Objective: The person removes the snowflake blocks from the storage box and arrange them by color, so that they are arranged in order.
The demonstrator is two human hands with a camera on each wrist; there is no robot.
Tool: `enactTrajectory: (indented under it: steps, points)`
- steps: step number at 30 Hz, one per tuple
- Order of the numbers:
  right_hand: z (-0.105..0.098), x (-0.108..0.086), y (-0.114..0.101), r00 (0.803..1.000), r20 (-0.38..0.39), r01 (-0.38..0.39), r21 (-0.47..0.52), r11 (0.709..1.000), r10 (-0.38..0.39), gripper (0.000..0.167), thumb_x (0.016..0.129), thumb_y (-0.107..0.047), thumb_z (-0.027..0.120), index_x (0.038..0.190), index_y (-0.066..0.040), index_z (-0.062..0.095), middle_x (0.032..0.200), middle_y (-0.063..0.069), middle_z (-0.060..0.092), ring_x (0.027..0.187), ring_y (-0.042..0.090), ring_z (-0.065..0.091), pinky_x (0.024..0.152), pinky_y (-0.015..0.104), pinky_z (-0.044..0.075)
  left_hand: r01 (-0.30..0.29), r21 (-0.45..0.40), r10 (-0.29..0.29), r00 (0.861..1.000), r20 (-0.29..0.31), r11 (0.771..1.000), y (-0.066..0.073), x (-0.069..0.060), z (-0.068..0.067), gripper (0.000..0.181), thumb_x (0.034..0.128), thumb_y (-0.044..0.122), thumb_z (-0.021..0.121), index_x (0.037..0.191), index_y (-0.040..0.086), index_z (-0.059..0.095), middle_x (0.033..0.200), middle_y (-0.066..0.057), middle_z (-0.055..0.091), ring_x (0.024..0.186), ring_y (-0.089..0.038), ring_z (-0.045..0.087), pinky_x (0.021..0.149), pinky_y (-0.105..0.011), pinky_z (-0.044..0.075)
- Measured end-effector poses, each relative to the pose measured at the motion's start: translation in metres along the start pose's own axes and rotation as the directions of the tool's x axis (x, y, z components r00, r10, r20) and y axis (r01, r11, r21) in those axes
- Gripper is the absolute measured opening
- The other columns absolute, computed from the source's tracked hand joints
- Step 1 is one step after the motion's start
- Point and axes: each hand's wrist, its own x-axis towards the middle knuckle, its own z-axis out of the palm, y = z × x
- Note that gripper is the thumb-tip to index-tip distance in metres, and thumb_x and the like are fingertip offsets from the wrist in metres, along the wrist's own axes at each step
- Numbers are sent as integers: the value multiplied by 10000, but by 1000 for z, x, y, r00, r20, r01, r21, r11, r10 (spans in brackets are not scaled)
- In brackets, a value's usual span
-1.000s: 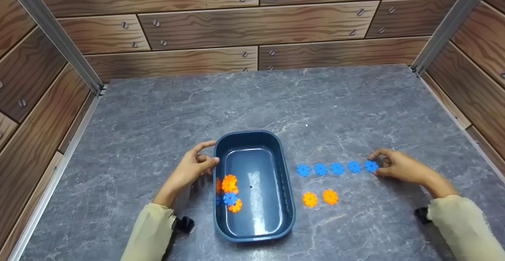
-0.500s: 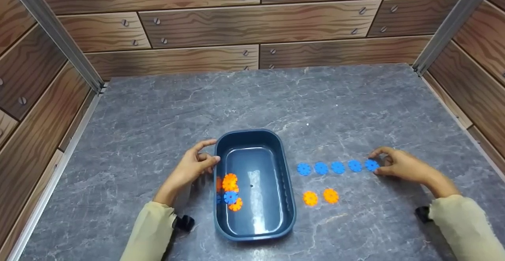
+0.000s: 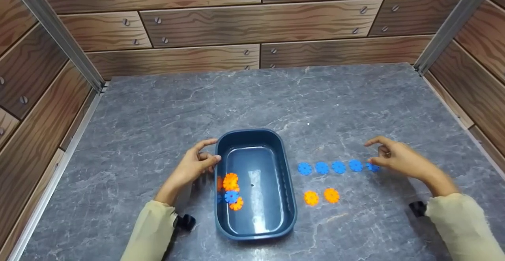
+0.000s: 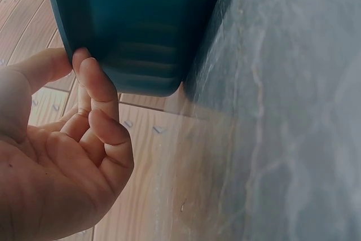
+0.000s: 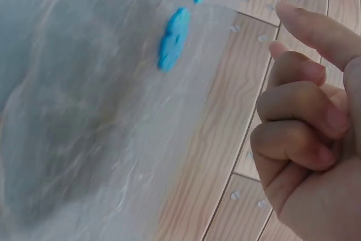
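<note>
Pinching the left rim of the tub (image 3: 261, 166) between thumb and finger, the left hand (image 3: 191, 164) probably steadies it against sliding. Right hand (image 3: 400, 160): grasping nothing, thumb and forefinger apart beside the end disc (image 3: 373, 168) of the blue row (image 3: 338, 167), which runs from near the tub's right rim toward the right edge of the table (image 3: 177, 107). Two orange discs (image 3: 331, 195) lie farther from the table's far edge; spacing looks deliberate, colours kept apart. Mixed discs (image 3: 230, 181) overlap by the tub's left wall. Discs: thin, notched, apparently plastic. Tub: glossy, round-cornered. Table: grey, marbled.
</note>
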Motion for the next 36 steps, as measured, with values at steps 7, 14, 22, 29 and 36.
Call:
enactTrajectory:
  steps: [7, 14, 22, 29, 36]
  points:
    - [11, 7, -22, 997, -12, 76, -36, 996, -77, 431, 922, -217, 655, 1278, -16, 517, 711, 1, 497, 534, 30, 370, 504, 243, 366, 2, 9, -2, 1000, -7, 1000, 1, 0, 0, 536, 938, 152, 623, 1421, 52, 411, 708, 27, 602, 618, -156, 531, 549, -244, 385]
    - [20, 14, -47, 987, -1, 162, -55, 985, -162, 384, 917, -197, 661, 1255, -53, 547, 690, -26, 489, 524, 21, 358, 515, 238, 372, 0, 10, 0, 1000, -1, 1000, 1, -1, -1, 547, 939, 157, 626, 1426, 48, 403, 698, 30, 593, 619, -157, 522, 554, -243, 383]
    - [25, 19, -72, 966, 10, 259, -51, 965, -259, 368, 918, -249, 663, 1238, -98, 564, 691, -57, 477, 530, 3, 366, 545, 230, 393, -18, 11, 18, 1000, 7, 1000, 1, -1, -1, 557, 930, 155, 633, 1425, 41, 406, 718, 29, 614, 619, -164, 531, 557, -249, 386]
    - [32, 25, -92, 950, 31, 311, -16, 950, -310, 370, 916, -274, 662, 1234, -108, 568, 701, -60, 476, 535, -2, 358, 555, 218, 389, -13, 12, 13, 1000, -4, 1000, 2, -1, 0, 546, 928, 139, 629, 1422, 50, 414, 702, 30, 603, 614, -178, 520, 548, -244, 376]
    - [42, 34, -109, 932, 70, 352, 59, 934, -356, 373, 916, -262, 660, 1235, -93, 565, 687, -47, 464, 539, -2, 352, 565, 209, 386, -11, 11, 11, 1000, -8, 1000, 2, -1, 1, 537, 926, 136, 632, 1415, 53, 424, 699, 32, 604, 609, -170, 524, 547, -246, 377]
